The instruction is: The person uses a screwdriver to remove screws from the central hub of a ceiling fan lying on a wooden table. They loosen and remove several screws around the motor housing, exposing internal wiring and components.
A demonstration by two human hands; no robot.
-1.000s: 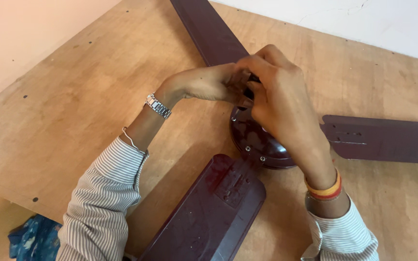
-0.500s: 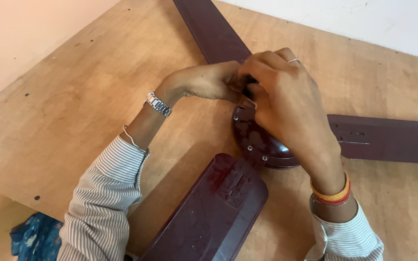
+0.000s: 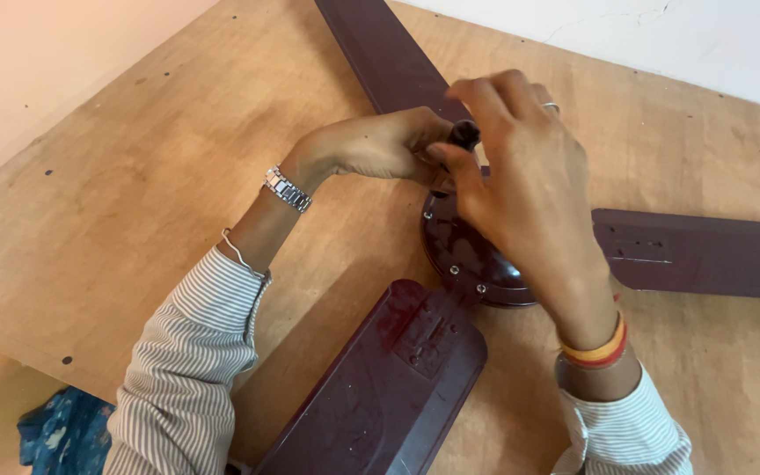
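Head view: on a bare plywood surface [image 3: 134,202], a dark maroon ceiling fan [image 3: 477,259] lies flat, its round glossy motor housing ringed with small screws and three broad blades running out toward 11, 3 and 7 o'clock. At far left, at 8 o'clock, a scrap of blue cloth [image 3: 59,431] shows below the board's edge. The left hand [image 3: 380,145], wearing a metal watch [image 3: 287,190] and a striped sleeve, reaches in from 8 o'clock with its grip closed around the small dark shaft [image 3: 464,134] at the top of the housing. The right hand [image 3: 521,189], banded at the wrist with orange and red bangles [image 3: 598,350] and a ring on one finger, comes in from 5 o'clock, its fingertips pinching the same shaft from above. Compared with half a second ago, the right hand has lifted slightly, baring the shaft's tip between the fingers; the fan has not moved.
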